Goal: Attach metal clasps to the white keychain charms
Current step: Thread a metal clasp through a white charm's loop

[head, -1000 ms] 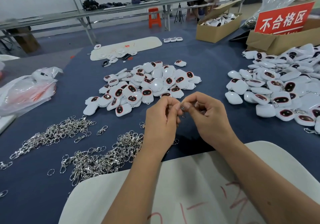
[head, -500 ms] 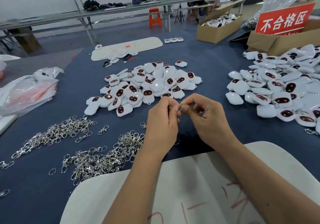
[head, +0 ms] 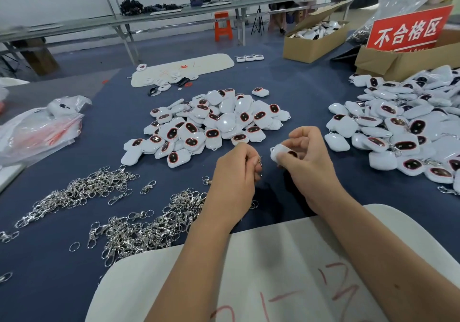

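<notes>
Fingers [head: 283, 157] of the right hand [head: 311, 165] are curled round a white charm [head: 280, 153]; a metal clasp [head: 259, 163] is pinched by the left hand [head: 236, 172], just apart. Loose charms [head: 211, 122] are heaped at twelve o'clock on the blue tabletop [head: 311, 92], clasps [head: 149, 227] at eight o'clock.

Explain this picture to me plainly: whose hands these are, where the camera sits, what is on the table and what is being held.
No machine here: a person works bare-handed, filmed by a camera on their head looking down. The left hand pinches a metal clasp. The right hand grips one white charm. On the blue table lie a middle charm pile, a second charm pile to the right, loose clasps to the left, and a white board under the forearms.
</notes>
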